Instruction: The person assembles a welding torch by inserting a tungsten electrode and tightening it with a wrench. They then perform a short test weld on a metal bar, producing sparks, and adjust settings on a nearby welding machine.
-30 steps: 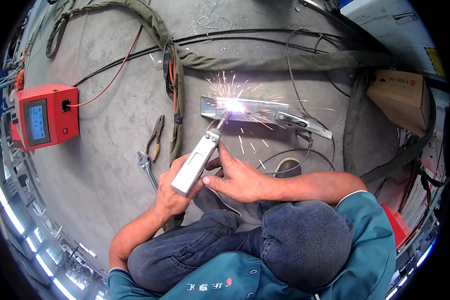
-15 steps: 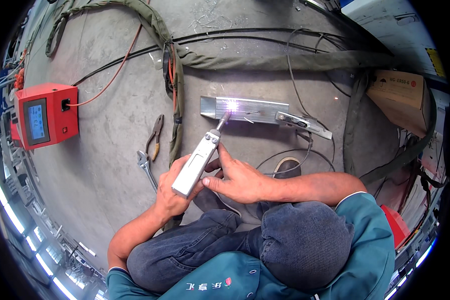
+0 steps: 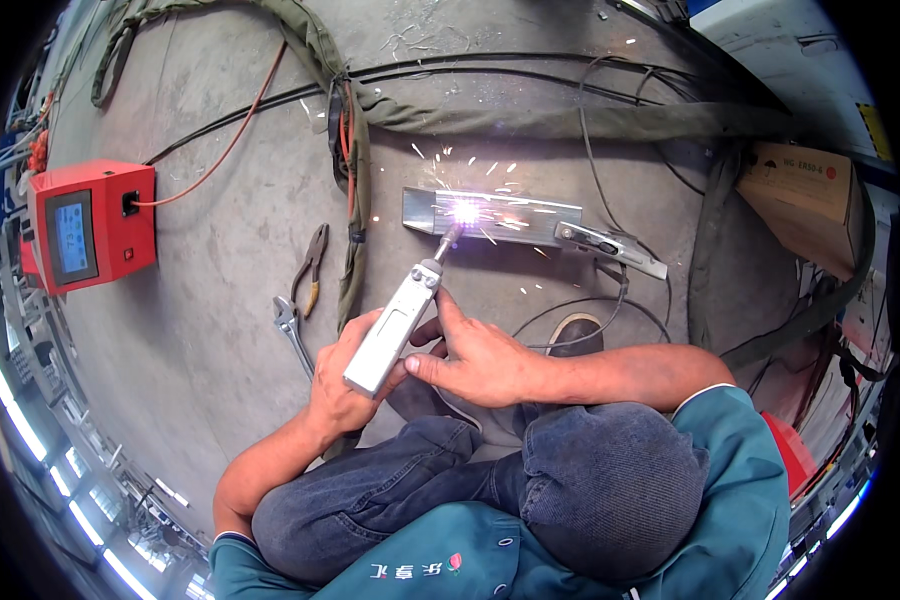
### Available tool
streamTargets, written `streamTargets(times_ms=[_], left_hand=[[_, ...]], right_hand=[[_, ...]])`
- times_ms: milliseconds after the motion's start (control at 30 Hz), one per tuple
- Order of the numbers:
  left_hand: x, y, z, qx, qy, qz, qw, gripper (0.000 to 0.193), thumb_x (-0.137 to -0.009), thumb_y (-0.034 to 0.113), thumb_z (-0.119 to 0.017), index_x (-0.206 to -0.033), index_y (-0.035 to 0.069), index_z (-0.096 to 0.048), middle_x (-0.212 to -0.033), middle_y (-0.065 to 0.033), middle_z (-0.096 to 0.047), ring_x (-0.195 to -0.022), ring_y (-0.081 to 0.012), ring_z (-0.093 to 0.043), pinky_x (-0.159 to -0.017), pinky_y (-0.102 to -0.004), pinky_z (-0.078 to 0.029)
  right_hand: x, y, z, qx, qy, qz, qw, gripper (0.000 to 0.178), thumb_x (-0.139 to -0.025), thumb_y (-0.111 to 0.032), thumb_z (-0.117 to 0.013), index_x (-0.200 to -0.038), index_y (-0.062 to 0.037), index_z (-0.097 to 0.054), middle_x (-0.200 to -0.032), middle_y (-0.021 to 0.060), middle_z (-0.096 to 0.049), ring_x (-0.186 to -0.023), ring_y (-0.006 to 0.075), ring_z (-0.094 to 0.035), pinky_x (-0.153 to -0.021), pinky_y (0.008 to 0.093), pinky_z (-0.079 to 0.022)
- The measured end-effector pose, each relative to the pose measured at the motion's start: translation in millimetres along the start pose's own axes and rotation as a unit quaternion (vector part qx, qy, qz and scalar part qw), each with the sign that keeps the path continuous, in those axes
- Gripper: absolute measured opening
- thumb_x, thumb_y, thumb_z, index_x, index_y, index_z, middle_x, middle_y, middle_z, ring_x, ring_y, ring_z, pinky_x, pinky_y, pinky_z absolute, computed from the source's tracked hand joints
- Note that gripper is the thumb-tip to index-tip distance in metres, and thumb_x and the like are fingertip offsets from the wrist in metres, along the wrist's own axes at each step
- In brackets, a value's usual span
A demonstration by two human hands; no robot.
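Both my hands are closed around a silver handheld welding torch (image 3: 398, 330). My left hand (image 3: 342, 375) wraps its rear part from the left. From the right, my right hand (image 3: 475, 355) grips its side, the index finger stretched along the body toward the nozzle. The nozzle tip meets a grey metal channel (image 3: 540, 217) lying on the concrete floor, and a bright violet-white glow with flying sparks hides the contact spot. On the channel's right end sits a metal clamp (image 3: 610, 248) with a cable attached.
Pliers (image 3: 313, 270) and an adjustable wrench (image 3: 292, 330) lie left of my hands. A red box with a screen (image 3: 95, 228) stands farther left. A green sleeved hose (image 3: 570, 122) and black cables cross the floor beyond the channel. At right is a cardboard box (image 3: 800, 205).
Sparks now spray widely around the glow, where before there was mainly a compact bright spot. My hands and the torch have hardly moved.
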State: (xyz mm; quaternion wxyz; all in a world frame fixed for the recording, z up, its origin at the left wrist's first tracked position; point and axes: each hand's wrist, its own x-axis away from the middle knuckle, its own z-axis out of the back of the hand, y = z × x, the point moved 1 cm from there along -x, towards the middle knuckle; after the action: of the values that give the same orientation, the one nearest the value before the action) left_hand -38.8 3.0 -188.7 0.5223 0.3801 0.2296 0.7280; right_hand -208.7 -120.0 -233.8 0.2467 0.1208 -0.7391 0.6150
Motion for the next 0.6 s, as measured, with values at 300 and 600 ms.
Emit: streamTargets(times_ms=[300,600], left_hand=[[1.5,-1.3,0.7,0.012,-0.001,0.006,1.0,0.061,-0.089,0.027,-0.078,-0.135,0.0,-0.05,-0.11,-0.0186,-0.071,-0.097,-0.0353,-0.073,-0.08,-0.0412,-0.059],[3.8,-6.3,0.6,0.013,0.0,-0.006,1.0,0.061,-0.089,0.027,-0.079,-0.135,-0.001,-0.05,-0.114,-0.0189,-0.069,-0.097,-0.0357,-0.073,-0.079,-0.0411,-0.059]], right_hand=[[-1.5,0.5,-1.5,0.007,-0.003,0.001,1.0,0.093,-0.1,-0.04,-0.06,-0.152,0.0127,-0.003,-0.123,0.0287,-0.064,-0.106,0.0385,-0.07,-0.093,0.0444,-0.055],[-2.3,1.1,-1.8,0.009,-0.008,0.005,1.0,0.093,-0.1,-0.042,-0.059,-0.151,0.0142,-0.005,-0.123,0.0303,-0.063,-0.108,0.0396,-0.069,-0.094,0.0446,-0.055]])
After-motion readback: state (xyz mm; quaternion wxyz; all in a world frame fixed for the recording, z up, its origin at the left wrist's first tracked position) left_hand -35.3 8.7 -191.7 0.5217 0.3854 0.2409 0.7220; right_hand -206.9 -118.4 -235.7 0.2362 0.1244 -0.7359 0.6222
